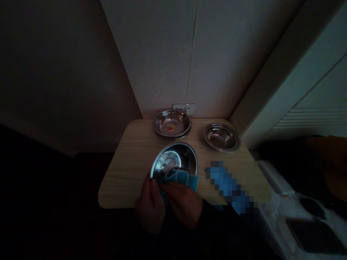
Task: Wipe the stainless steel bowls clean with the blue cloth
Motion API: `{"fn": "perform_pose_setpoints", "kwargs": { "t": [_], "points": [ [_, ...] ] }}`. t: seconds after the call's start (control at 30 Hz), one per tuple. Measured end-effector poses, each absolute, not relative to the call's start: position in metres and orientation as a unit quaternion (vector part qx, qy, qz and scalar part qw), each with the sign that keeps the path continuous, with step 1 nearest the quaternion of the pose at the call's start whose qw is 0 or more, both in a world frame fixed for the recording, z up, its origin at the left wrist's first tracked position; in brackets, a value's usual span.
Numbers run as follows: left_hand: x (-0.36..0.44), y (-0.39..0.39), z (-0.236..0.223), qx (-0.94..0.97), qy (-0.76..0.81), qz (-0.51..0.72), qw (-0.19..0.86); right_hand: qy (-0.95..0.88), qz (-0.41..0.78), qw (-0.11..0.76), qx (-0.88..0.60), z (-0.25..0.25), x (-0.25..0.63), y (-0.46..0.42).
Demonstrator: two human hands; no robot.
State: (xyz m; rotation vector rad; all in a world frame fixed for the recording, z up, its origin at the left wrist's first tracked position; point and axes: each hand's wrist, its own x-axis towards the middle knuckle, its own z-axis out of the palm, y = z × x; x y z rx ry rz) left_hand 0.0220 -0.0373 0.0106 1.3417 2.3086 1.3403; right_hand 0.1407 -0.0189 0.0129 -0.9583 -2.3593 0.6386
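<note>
A shiny metal bowl [189,159] is tilted toward me over the front of the wooden table. Its near left rim is pinched by my left hand [150,206], thumb on the inside edge. My right hand [181,202] is closed on a teal cloth [183,177], which lies against the near inner side of the bowl. The cloth's folds and my right hand hide the bowl's lower rim.
Stacked metal basins [172,124], the top one bearing a round sticker, stand at the back of the table [124,162]. More stacked bowls [222,137] sit at the right. A blurred-out blue object [227,187] lies front right. A wall socket [184,107] is behind.
</note>
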Motion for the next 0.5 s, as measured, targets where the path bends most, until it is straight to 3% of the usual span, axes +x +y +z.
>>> {"fn": "perform_pose_setpoints", "kwargs": {
  "t": [0.1, 0.17, 0.5],
  "points": [
    [0.017, -0.037, 0.012, 0.461, 0.771, 0.434, 0.071, -0.900, 0.214, 0.121, -0.360, 0.025, 0.158, -0.004],
    [0.015, -0.036, 0.014, 0.465, 0.769, 0.433, 0.074, -0.903, 0.201, 0.079, -0.370, 0.030, 0.169, 0.003],
    [0.014, -0.035, 0.011, 0.457, 0.770, 0.442, 0.058, -0.866, 0.276, 0.163, -0.384, 0.030, 0.127, -0.005]
  ]
}}
